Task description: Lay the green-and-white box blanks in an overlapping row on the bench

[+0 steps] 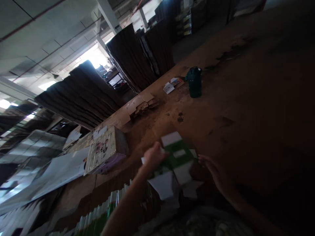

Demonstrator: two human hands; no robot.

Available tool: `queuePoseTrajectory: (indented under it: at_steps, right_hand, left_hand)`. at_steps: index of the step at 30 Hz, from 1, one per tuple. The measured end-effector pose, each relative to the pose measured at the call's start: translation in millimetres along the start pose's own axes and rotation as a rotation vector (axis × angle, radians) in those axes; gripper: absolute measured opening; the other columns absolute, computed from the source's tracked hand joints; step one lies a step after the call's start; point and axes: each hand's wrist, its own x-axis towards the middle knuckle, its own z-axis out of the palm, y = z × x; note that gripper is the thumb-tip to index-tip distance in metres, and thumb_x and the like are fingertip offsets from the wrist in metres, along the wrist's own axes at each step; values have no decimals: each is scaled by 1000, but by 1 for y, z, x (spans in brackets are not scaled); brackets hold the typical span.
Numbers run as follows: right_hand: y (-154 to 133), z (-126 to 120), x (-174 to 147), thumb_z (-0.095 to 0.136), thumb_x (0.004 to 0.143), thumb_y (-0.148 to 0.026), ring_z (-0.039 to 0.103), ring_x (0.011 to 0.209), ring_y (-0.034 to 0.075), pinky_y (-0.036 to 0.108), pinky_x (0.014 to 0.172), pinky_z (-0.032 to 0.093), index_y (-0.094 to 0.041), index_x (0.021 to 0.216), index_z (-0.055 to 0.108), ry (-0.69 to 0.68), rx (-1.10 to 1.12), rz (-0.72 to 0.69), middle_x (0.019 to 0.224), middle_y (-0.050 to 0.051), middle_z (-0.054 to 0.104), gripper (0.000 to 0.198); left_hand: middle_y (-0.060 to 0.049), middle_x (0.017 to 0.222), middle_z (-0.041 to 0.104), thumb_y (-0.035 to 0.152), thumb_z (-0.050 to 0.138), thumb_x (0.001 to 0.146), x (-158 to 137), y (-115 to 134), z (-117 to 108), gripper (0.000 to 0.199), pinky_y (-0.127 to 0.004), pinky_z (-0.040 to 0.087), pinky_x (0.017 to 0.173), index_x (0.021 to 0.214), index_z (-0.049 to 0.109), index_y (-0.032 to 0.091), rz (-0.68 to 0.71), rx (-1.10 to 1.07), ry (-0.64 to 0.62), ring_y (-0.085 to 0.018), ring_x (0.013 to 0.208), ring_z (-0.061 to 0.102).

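Observation:
A green and white cardboard box (180, 155) is in front of me, with several white flaps standing out toward my body. My left hand (155, 154) is closed on its left side, fingers bent over the green panel. At the right side, the fingertips of my right hand (213, 167) reach a small flap; its fingers look stretched out, and the view is dark and somewhat blurred. Whether they press on that flap I cannot tell. Below my left forearm stands a row of flat green and white cartons (105, 209).
A dark green jug (195, 83) stands on the brown table (157, 121), beside printed card scraps (172, 84). Torn cardboard (140, 104) lies along the far edge. To the left sits a taped, printed box (105, 150). Tall dark stacks (81, 95) rise beyond.

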Motion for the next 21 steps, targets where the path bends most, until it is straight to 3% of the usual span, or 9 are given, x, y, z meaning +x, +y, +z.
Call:
queuePoseTrajectory:
  at_steps: [2,4,6,10,16,19,21]
  right_hand:
    - [-7,0,5,18,99,-39,63,106,18,31,86,53,-24,134,50,-95,-20,-56,122,9,64,50]
    - [-16,6,8,36,95,-38,62,106,19,31,86,52,-31,134,50,-198,-80,-125,121,5,64,43]
    - [-25,16,10,46,90,-34,61,103,22,35,83,52,-33,135,50,-266,-174,-164,116,6,64,45]
    - [-41,32,14,53,86,-31,59,96,30,42,75,51,-27,134,53,-302,-363,-150,107,13,62,48]
    - [-61,27,2,66,79,-33,59,101,34,45,77,50,-25,131,57,-373,-512,-162,119,17,62,53]
    - [-63,17,-7,67,78,-38,59,109,36,46,81,50,-26,126,62,-471,-482,-141,128,17,60,50]
    - [-59,7,-6,64,79,-44,57,116,35,44,86,49,-29,116,68,-633,-326,-137,131,14,59,40]
  left_hand:
    - [0,80,64,49,63,75,6,-19,-41,34,-26,40,64,95,54,23,44,-257,156,-19,74,61]
    - [2,76,64,58,63,72,9,-38,-69,46,-23,40,58,98,52,22,93,-590,137,-16,66,59]
    - [3,70,63,63,66,66,7,-50,-78,55,-21,39,53,97,52,20,89,-803,110,-13,58,56]
    - [3,66,63,64,73,58,3,-59,-56,61,-20,39,50,94,55,17,23,-987,108,-11,55,56]
    - [3,66,64,63,75,56,12,-62,-37,62,-18,37,48,92,58,16,-10,-1057,133,-10,53,55]
    - [2,68,64,60,76,58,16,-59,-38,59,-18,38,49,93,58,16,0,-1091,108,-9,54,56]
    - [3,65,63,60,76,59,17,-56,-37,60,-18,38,50,94,57,16,-12,-1104,69,-9,53,55]
